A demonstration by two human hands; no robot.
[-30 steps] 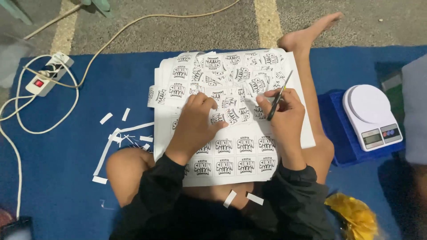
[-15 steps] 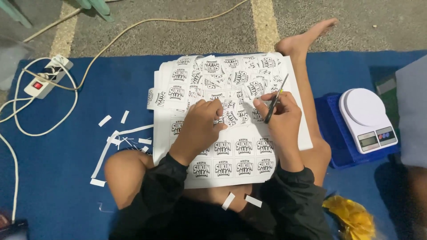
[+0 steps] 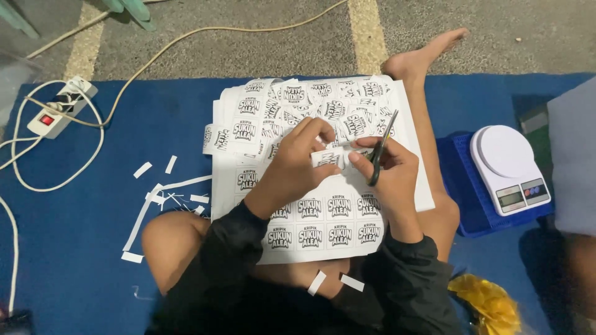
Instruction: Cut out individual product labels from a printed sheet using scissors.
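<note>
Cutting a printed label free over a sheet of labels

A small label strip (image 3: 328, 158) is pinched by the left hand (image 3: 298, 162) above the label sheet (image 3: 323, 229) lying across the person's lap, while the right hand (image 3: 390, 169) grips dark scissors (image 3: 380, 155) closed on its edge. Cut labels (image 3: 298, 105) pile beyond; paper scraps (image 3: 162, 192) and a white kitchen scale (image 3: 509, 167) rest on the blue mat (image 3: 74, 248).

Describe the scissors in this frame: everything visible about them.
The scissors are small, with thin grey metal blades and dark handles. The right hand grips the handles, which are mostly hidden by the fingers. The blades point up and away from the person, tilted slightly right, over the printed label sheet on the lap. They look nearly closed. The left hand holds a small cut label just beside them.
</note>
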